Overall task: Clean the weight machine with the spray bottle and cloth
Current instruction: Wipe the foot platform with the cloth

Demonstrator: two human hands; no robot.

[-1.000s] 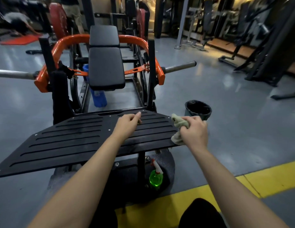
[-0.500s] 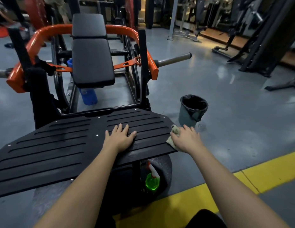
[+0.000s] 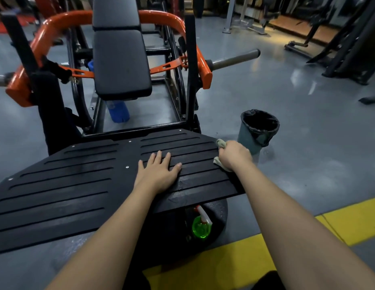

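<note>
My left forearm [image 3: 111, 233] and right forearm [image 3: 291, 222] are bare along all the length that shows, uncovered from the near edge up to the wrists. My left hand [image 3: 159, 174] and right hand [image 3: 234, 154] are bare too. At the near edge are two patches of black fabric [image 3: 268, 280] — clothing of mine, one beside each forearm — though I cannot tell which garment.
</note>
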